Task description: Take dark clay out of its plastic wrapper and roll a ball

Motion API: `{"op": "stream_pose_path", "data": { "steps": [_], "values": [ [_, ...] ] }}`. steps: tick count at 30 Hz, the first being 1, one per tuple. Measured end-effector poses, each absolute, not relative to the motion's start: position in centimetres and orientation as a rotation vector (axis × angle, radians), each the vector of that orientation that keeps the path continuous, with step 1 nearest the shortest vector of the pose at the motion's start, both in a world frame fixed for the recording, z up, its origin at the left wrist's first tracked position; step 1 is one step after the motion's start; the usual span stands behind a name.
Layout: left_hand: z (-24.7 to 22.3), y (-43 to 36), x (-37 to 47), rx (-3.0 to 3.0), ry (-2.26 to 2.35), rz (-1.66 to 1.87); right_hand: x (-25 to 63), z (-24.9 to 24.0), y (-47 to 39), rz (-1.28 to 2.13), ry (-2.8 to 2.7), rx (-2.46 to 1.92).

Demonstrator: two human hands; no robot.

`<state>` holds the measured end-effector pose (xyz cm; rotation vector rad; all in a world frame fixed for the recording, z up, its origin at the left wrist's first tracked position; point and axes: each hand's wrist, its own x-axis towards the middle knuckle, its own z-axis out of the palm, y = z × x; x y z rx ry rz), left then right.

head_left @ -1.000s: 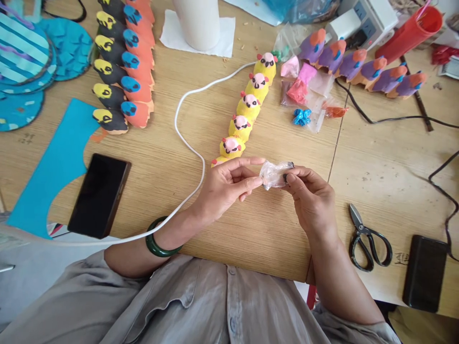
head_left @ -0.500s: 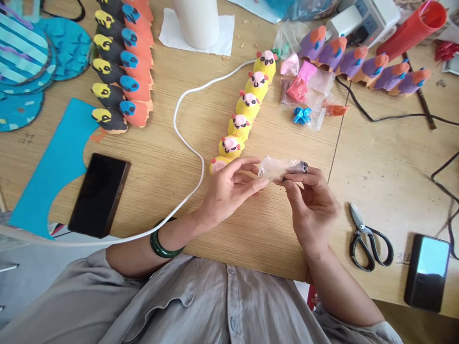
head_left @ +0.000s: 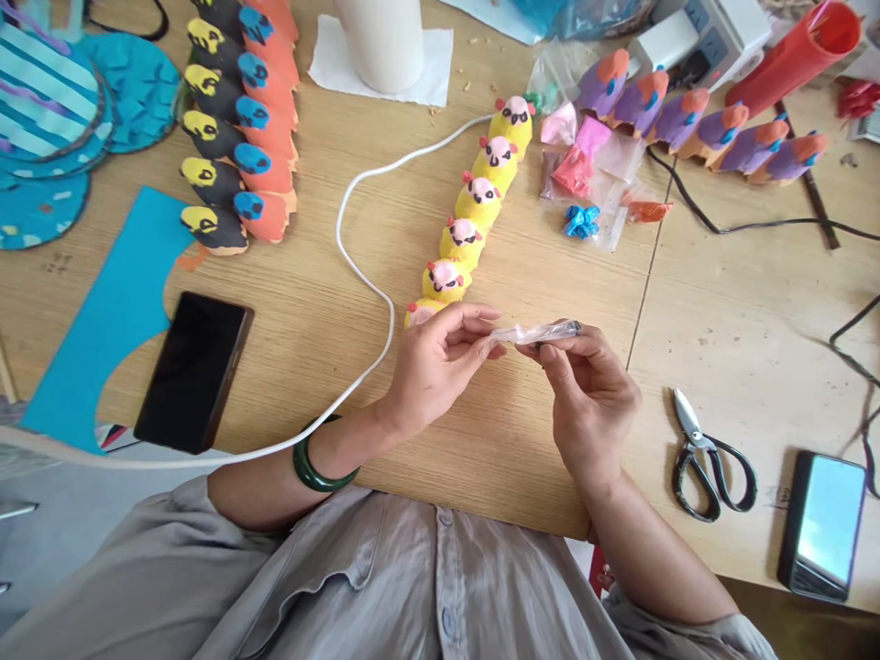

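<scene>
Head view | clear plastic bag (head_left: pixel 533 331) stretched flat, dark lump at end | left hand (head_left: pixel 433 367), right hand (head_left: pixel 591 403) pinching it

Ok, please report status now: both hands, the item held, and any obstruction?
Left hand and right hand both pinch small clear plastic bag above wooden table. Yellow clay figure row just behind. Nothing between hands.

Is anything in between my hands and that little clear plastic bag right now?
Nothing visible. The left hand pinches one end of the small clear plastic bag and the right hand grips the other end, holding it above the table just in front of the yellow figures.
</scene>
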<state>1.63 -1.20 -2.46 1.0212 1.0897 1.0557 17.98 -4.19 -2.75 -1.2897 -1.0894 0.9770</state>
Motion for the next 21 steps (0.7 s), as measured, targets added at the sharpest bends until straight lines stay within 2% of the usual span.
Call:
{"op": "stream_pose_path", "data": {
  "steps": [14,21],
  "values": [
    [-2.8,-0.5,1.1,0.974,1.016,0.851,19.3,-3.2,-3.5,1.078,-1.016,-1.346],
    [-2.4,-0.6,1.3,0.846,0.971,0.853,20.0,-3.3,-3.2,0.816,-1.274,-1.316]
  ]
}}
